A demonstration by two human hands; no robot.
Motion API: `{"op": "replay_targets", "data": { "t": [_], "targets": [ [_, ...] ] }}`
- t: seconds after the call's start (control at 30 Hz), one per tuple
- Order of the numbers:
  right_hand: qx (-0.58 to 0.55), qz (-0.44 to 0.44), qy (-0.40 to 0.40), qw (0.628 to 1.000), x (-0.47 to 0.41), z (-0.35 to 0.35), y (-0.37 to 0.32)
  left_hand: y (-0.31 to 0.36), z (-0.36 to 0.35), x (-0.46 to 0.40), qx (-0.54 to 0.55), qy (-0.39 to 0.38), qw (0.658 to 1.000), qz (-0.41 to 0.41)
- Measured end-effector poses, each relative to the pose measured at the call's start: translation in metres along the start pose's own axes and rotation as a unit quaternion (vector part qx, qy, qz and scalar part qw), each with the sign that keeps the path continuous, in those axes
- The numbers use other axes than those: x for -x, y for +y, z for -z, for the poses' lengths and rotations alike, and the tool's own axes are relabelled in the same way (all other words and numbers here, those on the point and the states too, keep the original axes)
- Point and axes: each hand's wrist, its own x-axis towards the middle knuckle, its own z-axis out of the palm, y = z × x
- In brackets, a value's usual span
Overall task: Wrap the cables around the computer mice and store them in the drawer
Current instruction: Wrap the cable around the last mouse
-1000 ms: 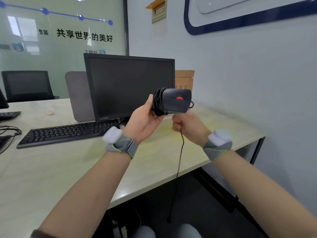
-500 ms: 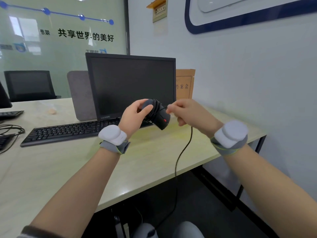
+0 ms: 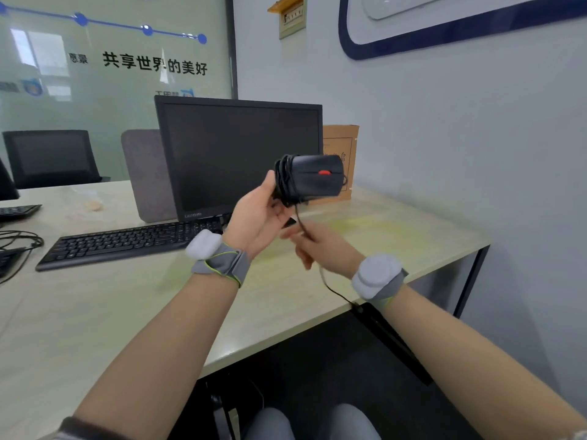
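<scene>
The right hand (image 3: 320, 249) is blurred but pinches the cable (image 3: 330, 289), whose far end drops behind the desk (image 3: 127, 312) edge. Above it the left hand (image 3: 259, 217) grasps the cable-wound mouse (image 3: 313, 181), hiding part of the monitor (image 3: 228, 154) and box (image 3: 344, 141).

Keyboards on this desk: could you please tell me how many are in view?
2. One full black keyboard lies in front of the monitor. A second keyboard is cut off at the left edge. Others may lie outside the frame.
</scene>
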Motion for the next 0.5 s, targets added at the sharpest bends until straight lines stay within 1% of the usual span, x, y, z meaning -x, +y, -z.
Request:
{"op": "replay_targets", "data": {
  "t": [0.03, 0.07, 0.1, 0.13, 0.17, 0.2, 0.23, 0.3, 0.33, 0.4, 0.43, 0.47, 0.5],
  "targets": [
    [0.021, -0.021, -0.014, 0.999, 0.003, -0.007, 0.000, 0.004, 0.002, -0.002, -0.060, 0.016, 0.997, -0.042],
    [0.037, -0.037, -0.013, 0.999, 0.007, -0.011, -0.001, 0.009, 0.006, -0.003, -0.176, 0.033, 0.980, -0.086],
    [0.048, -0.044, -0.004, 0.998, 0.008, -0.013, -0.006, 0.013, 0.012, -0.003, -0.315, 0.049, 0.940, -0.122],
    [0.059, -0.041, 0.006, 0.997, 0.011, -0.013, -0.010, 0.015, 0.020, -0.003, -0.442, 0.067, 0.881, -0.152],
    [0.076, -0.031, 0.008, 0.997, 0.012, -0.012, -0.018, 0.017, 0.029, 0.000, -0.535, 0.083, 0.823, -0.174],
    [0.095, -0.019, 0.006, 0.995, 0.013, -0.009, -0.025, 0.019, 0.036, 0.003, -0.590, 0.087, 0.782, -0.183],
    [0.114, -0.001, 0.005, 0.993, 0.013, -0.006, -0.032, 0.020, 0.041, 0.006, -0.616, 0.082, 0.762, -0.181],
    [0.141, 0.024, 0.023, 0.989, 0.014, 0.003, -0.040, 0.022, 0.050, 0.013, -0.643, 0.057, 0.749, -0.150],
    [0.153, 0.030, 0.039, 0.987, 0.013, 0.010, -0.042, 0.023, 0.052, 0.016, -0.663, 0.039, 0.735, -0.139],
    [0.191, 0.048, 0.064, 0.978, 0.013, 0.021, -0.043, 0.028, 0.056, 0.026, -0.710, -0.003, 0.693, -0.124],
    [0.222, 0.065, 0.062, 0.971, 0.012, 0.026, -0.041, 0.032, 0.058, 0.030, -0.712, -0.026, 0.694, -0.105],
    [0.252, 0.083, 0.054, 0.963, 0.012, 0.029, -0.039, 0.035, 0.060, 0.034, -0.693, -0.055, 0.716, -0.069],
    [0.274, 0.102, 0.048, 0.955, 0.012, 0.030, -0.035, 0.036, 0.062, 0.038, -0.648, -0.088, 0.757, -0.018]
  ]
}}
